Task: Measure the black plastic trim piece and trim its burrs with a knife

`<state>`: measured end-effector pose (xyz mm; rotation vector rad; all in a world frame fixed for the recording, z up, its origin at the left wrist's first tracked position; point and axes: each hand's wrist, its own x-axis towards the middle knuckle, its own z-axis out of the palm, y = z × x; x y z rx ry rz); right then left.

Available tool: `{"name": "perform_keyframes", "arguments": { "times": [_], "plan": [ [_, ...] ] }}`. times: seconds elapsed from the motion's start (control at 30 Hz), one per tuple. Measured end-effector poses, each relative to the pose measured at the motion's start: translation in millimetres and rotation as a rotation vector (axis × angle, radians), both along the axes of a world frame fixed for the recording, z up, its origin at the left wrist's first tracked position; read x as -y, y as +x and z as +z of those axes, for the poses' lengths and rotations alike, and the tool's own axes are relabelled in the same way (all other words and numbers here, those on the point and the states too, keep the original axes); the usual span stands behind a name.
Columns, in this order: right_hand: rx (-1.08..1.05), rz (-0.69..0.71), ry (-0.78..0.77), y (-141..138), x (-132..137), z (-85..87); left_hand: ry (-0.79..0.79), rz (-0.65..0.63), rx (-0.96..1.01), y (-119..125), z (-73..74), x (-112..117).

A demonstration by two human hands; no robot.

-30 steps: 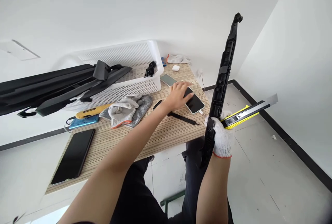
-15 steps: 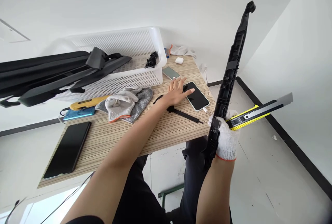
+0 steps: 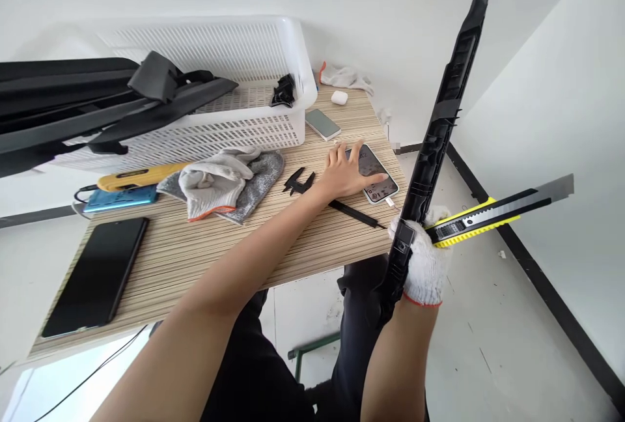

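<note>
spread, empty left hand (image 3: 344, 174) is seemingly operating the phone (image 3: 372, 162); right hand (image 3: 426, 266) is clutching strip (image 3: 443, 119) and cutter (image 3: 481, 216); tapping is needing steadiness.

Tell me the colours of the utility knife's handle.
The handle is yellow and black; head view.

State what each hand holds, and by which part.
The right hand holds the long black part near its lower end and the utility knife by its handle. The left hand, over the phone, holds nothing.

Black strips (image 3: 97, 86) seemingly block the basket (image 3: 305, 90) except rightward.
</note>
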<state>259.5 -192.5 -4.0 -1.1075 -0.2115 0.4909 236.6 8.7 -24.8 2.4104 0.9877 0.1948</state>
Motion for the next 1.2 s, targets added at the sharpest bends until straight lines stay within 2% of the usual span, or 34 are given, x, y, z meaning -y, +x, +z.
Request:
{"name": "perform_keyframes", "arguments": {
  "times": [0.1, 0.2, 0.43, 0.5, 0.57, 0.6, 0.67, 0.77, 0.83, 0.87, 0.97, 1.07, 1.2],
  "plan": [
    [-0.003, -0.032, -0.021, 0, 0, -1.2, 0.007, 0.026, 0.011, 3, 1.6, 2],
    [-0.009, -0.062, -0.033, -1, 1, -2.5, -0.066, 0.064, 0.06, 2, 6.2, 2],
    [-0.008, -0.026, -0.031, -3, -1, -1.0, -0.107, 0.08, 0.128, 2, 8.0, -1],
    [0.006, -0.025, -0.028, -2, -1, -0.2, -0.136, 0.107, 0.156, 0, 12.2, -1],
    [0.007, -0.032, -0.03, -2, -1, 1.1, -0.124, 0.109, 0.216, -9, 22.6, 3],
    [0.004, -0.032, -0.028, -3, -1, 2.0, -0.109, 0.073, 0.256, -18, 29.7, 8],
    [-0.004, -0.018, -0.012, -7, -3, 3.4, -0.143, -0.079, 0.331, -43, 44.4, 24],
    [-0.01, 0.052, 0.003, -19, -12, 2.5, -0.485, -0.367, 0.368, -88, 54.7, 59],
    [-0.007, 0.134, 0.012, -30, -22, -0.4, -0.669, -0.472, 0.415, -116, 48.0, 81],
    [-0.003, 0.181, 0.02, -37, -27, -2.1, -0.694, -0.464, 0.456, -127, 41.3, 89],
    [0.061, 0.377, 0.05, -57, -43, -5.6, -0.644, -0.263, 0.602, -156, 17.7, 101],
    [0.26, 0.548, 0.056, -73, -55, -6.1, -0.681, -0.072, 0.651, -180, 2.7, 101],
    [0.48, 0.659, -0.001, -89, -68, -7.2, -0.706, -0.017, 0.683, -205, -1.3, 98]
  ]
}}
